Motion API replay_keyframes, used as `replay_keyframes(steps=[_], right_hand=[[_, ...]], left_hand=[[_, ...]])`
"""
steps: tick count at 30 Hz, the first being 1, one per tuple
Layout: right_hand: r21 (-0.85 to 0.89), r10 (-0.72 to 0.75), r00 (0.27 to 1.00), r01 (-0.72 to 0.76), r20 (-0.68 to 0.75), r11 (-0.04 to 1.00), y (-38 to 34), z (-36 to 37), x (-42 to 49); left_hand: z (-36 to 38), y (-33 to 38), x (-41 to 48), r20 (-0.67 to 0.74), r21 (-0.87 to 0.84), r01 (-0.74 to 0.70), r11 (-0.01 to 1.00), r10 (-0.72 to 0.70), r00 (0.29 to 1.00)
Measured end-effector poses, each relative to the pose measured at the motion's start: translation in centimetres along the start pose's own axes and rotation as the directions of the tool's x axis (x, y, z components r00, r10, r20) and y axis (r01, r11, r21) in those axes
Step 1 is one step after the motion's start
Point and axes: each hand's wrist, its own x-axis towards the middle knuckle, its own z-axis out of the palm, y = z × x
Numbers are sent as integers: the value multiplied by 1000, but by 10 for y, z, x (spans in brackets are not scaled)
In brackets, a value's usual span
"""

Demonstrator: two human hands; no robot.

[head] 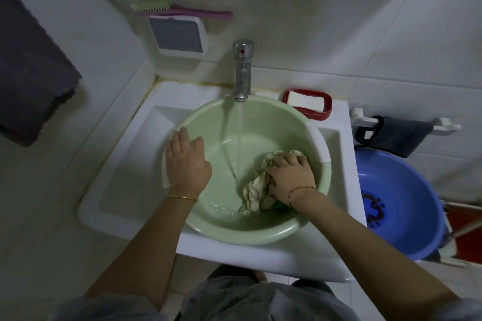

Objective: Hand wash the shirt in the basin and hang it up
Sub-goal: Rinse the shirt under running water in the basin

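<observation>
Fingers [280, 164] of the right hand [292, 174] are curling down into the bunched, cream-coloured shirt [257, 191], grasping it and pressing it against the lower right inside of the green basin [208, 227]. The shirt is lying crumpled in shallow water on the basin's floor, partly hidden under that hand. A thin thread bracelet [302, 188] is circling the right wrist.

The left hand [186, 159] is resting palm down on the basin's left rim, its fingers [184, 135] lying released and fairly straight, holding nothing. A gold bangle [182, 197] is sitting on the left wrist.

The green basin is sitting inside a white sink [125, 164]. A metal tap [243, 70] is standing at the back of the sink, and a stream of water [238, 133] is pouring from it into the basin, landing between the two hands.

Just right of the tap, a white bar of soap [305, 101] is lying in a red soap dish [327, 112] on the sink's edge. A blue basin [407, 190] is standing beside the sink on the right, below a dark cloth [396, 138] hanging from a white rail. A dark towel [31, 73] is hanging at the far left, and a pink-handled brush [182, 9] is resting on the wall above the tap.
</observation>
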Motion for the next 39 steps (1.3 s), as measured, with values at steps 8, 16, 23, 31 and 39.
replay_keyframes(steps=[8,16,23,31,39], right_hand=[[-106,190,980,-196,-59,975,-15,-21,-9],[-54,216,955,-231,-204,971,0,-12,-1],[29,365,907,-368,-209,930,3,-9,1],[-32,374,903,-389,-210,921,7,5,6],[5,381,897,-390,-224,921,9,7,6]], left_hand=[[10,-17,3,67,-153,16,988,-6,998],[4,-23,1,52,-180,-32,983,42,998],[1,-21,-2,19,-205,-35,978,40,999],[0,-19,-4,-9,-170,-38,985,37,999],[-3,-16,-4,20,-157,28,987,-26,999]])
